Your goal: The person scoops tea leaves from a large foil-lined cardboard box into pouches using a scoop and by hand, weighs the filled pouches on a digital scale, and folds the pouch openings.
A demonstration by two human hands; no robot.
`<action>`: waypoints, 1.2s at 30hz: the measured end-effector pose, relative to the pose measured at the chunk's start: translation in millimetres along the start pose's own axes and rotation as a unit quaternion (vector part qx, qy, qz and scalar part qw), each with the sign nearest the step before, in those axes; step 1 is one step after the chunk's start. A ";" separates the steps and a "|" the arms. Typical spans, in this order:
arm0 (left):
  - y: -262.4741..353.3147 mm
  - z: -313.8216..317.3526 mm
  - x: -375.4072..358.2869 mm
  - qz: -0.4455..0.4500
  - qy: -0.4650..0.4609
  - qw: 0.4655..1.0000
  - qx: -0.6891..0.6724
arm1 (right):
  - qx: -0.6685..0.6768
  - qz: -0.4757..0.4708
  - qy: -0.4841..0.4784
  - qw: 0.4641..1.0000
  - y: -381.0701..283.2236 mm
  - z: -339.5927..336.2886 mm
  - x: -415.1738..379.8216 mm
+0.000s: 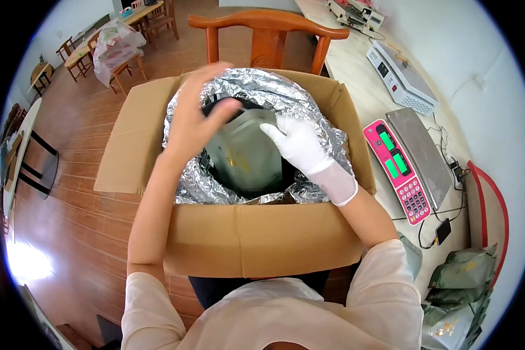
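Note:
A dark green pouch [245,154] with a gold print on its front stands over the mouth of a foil-lined cardboard box [239,239]. My right hand [300,140], in a white glove, pinches the pouch near its upper right corner. Bare and a little blurred, my left hand [195,119] is held over the left side of the box, thumb spread from the fingers, the thumb tip close to the pouch's upper left edge. Crinkled silver foil [274,84] rings the opening, and a dark inside shows behind the pouch.
To the right, a counter carries a pink scale [399,169] with lit green displays and a white sealing machine [396,79]. More green pouches [464,268] are piled at lower right. A wooden chair [268,38] stands just beyond the box. One box flap [137,137] sticks out left.

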State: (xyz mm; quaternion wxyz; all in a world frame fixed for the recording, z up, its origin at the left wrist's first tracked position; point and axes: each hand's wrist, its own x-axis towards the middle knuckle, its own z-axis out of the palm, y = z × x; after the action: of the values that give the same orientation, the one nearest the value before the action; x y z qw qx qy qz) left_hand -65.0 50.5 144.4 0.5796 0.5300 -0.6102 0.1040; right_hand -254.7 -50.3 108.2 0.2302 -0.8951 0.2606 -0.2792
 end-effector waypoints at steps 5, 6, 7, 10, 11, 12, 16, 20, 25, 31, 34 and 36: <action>-5.0 19.6 -0.2 0.007 -0.296 0.950 0.098 | 0.021 -0.048 0.044 0.998 13.2 7.8 -4.4; -10.8 20.9 -0.2 0.010 -0.299 0.949 0.096 | 0.024 -0.053 0.062 0.996 13.3 5.7 -2.7; -15.5 21.3 -0.2 0.008 -0.314 0.944 0.102 | 0.004 -0.038 0.034 0.999 9.0 -1.9 -2.7; -24.2 21.5 -0.5 0.004 -0.341 0.936 0.082 | 0.044 -0.037 0.028 0.998 12.4 -4.7 -0.5; -27.4 22.4 -2.2 0.008 -0.338 0.939 0.060 | 0.090 -0.010 -0.001 0.996 11.6 -6.6 0.2; -30.6 23.2 -4.3 0.011 -0.333 0.942 0.038 | 0.094 -0.011 -0.006 0.996 12.8 -7.6 1.3; -35.3 26.6 -13.1 0.013 -0.341 0.940 0.021 | 0.054 0.005 -0.069 0.996 13.9 -7.5 5.5; -31.1 30.8 -21.9 0.058 -0.352 0.929 0.100 | 0.033 -0.039 -0.073 0.996 19.7 -1.0 6.2; -28.2 31.8 -22.2 0.063 -0.356 0.927 0.102 | -0.003 -0.079 -0.089 0.993 26.4 1.8 4.4; -25.8 31.7 -20.0 0.037 -0.375 0.920 0.104 | -0.042 -0.075 -0.104 0.991 24.4 1.1 3.0; -27.1 28.5 -19.6 -0.006 -0.358 0.932 0.053 | -0.021 -0.110 -0.057 0.992 29.7 4.6 -0.7; -27.4 27.7 -19.6 0.019 -0.350 0.934 0.067 | -0.031 -0.129 -0.036 0.991 27.1 -0.8 -2.1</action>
State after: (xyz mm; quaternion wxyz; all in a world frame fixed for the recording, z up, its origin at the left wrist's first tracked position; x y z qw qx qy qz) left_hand -65.2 28.9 106.5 0.2903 0.5585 -0.7762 -0.0367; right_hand -265.8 -69.8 92.9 0.1739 -0.9374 0.1432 -0.2655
